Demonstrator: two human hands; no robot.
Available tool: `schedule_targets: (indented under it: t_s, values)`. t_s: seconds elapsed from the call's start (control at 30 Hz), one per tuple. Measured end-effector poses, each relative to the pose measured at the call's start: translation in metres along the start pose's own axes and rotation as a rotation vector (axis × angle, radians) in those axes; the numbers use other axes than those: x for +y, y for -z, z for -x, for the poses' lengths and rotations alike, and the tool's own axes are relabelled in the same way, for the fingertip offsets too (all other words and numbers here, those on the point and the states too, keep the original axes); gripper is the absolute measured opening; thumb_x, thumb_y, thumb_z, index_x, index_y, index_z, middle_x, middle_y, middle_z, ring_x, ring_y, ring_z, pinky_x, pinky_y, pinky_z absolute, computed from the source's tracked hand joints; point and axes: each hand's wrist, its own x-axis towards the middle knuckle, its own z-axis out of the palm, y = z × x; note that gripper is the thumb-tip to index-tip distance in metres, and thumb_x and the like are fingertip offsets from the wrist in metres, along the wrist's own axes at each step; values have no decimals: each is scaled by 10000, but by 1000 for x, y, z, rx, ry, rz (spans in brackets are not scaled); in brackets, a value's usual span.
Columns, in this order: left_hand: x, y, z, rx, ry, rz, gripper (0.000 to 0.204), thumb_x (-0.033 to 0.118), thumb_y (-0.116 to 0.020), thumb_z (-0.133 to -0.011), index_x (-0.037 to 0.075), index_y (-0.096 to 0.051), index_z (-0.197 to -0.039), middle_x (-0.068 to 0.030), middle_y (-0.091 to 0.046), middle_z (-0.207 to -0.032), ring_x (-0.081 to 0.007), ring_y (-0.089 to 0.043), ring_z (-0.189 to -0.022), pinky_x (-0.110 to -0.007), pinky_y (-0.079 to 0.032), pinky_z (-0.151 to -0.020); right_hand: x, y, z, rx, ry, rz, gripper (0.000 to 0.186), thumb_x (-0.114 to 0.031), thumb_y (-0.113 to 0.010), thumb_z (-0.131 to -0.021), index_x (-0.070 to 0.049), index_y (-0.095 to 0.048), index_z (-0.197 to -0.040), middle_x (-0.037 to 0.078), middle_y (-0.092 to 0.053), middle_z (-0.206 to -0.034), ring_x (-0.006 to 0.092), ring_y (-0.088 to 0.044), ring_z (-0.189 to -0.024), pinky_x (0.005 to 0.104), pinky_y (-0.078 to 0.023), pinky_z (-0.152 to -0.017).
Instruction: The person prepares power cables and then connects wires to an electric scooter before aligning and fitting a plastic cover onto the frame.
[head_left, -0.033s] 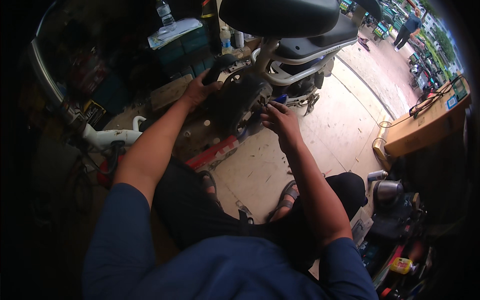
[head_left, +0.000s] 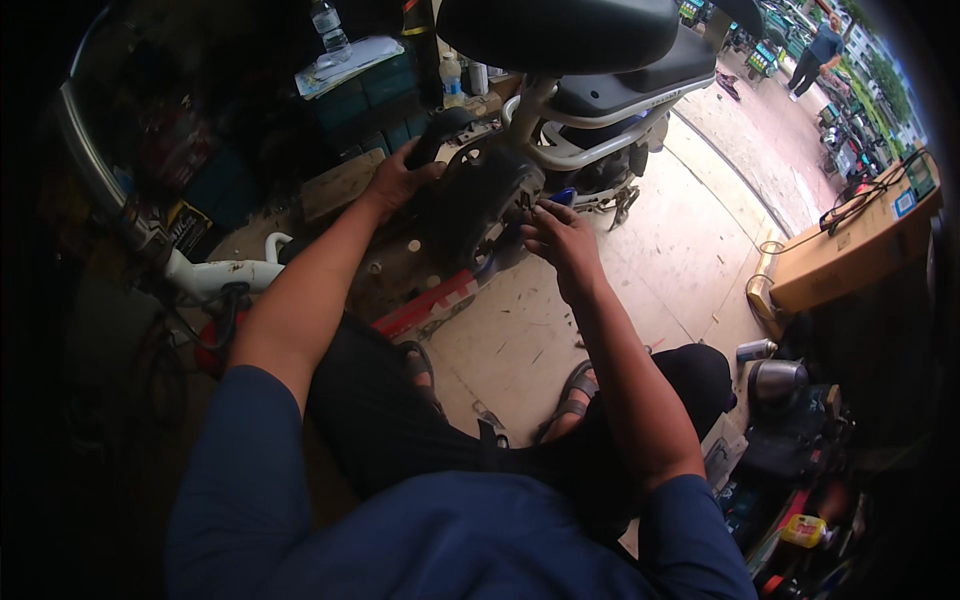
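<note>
Steadying hand: my left hand (head_left: 400, 185) is curled around a black piece (head_left: 427, 150), thumb on the near side; the far fingers are partly hidden.
Working hand: my right hand (head_left: 562, 245) has its fingertips bunched together at the edge of a dark housing (head_left: 490, 190); whether they pinch something small, I cannot tell.
Finger pressure: I'd do best to let my left hand take the bracing and give the right only light, exact pressure, since a hard tug could slip off that edge.
Wrist line: I'd line my right wrist up with the part rather than twist across it, and feel for a catch before adding force.
Dark housing: it sits between my two hands, below the front seat (head_left: 560, 35), rounded and dull, with small details near my right fingertips too dim to make out.
Blue part: a small bright blue part (head_left: 563, 197) shows just beyond my right fingers.
White frame: pale tubes (head_left: 575, 160) curve behind the housing and under the rear seat (head_left: 635, 85).
Floor: the pale floor (head_left: 640, 270) is speckled with debris, so a dropped small part might be hard to find.
</note>
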Motion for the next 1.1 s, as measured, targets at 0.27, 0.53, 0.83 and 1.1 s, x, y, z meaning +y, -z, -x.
schedule_targets:
  t_s: [0.27, 0.53, 0.83, 1.1]
  values:
    - [-10, -3, -18, 57, -57, -81, 1096, 549, -896, -712, 55, -411, -1561, -132, -657, -1319, -196, -629, -1171, -327, -481, -1029, -6, -2, -11, 15, 66, -10, 463, -205, -687, -1001, 34, -554, -1376, 86, -701, -1097, 143, -695, -894, 247, -568, -728]
    - [7, -8, -10, 74, -45, -112, 1045, 492, -899, -722, 41, -437, -1545, -126, -623, -1358, -204, -594, -1221, -337, -453, -1064, 4, -1, -24, 65, 158, 102, 424, -200, -688, -998, 40, -603, -1337, 98, -701, -1131, 155, -699, -901, 263, -560, -741]
    - [-9, -5, -16, 79, -80, -82, 1055, 496, -906, -714, 33, -432, -1535, -155, -601, -1397, -226, -588, -1264, -342, -454, -1089, 20, 4, -29, 183, 802, 1202, 318, -70, -646, -884, -42, -688, -1198, 165, -700, -1184, 340, -670, -1063, 423, -540, -895]
    - [0, -8, -13, 132, -179, -183, 1081, 504, -898, -702, 0, -418, -1529, -188, -585, -1410, -255, -574, -1292, -353, -440, -1107, 38, 1, -33, 14, 915, 1422, 259, -37, -580, -850, -69, -674, -1089, 142, -659, -1125, 327, -644, -1002, 421, -555, -848]
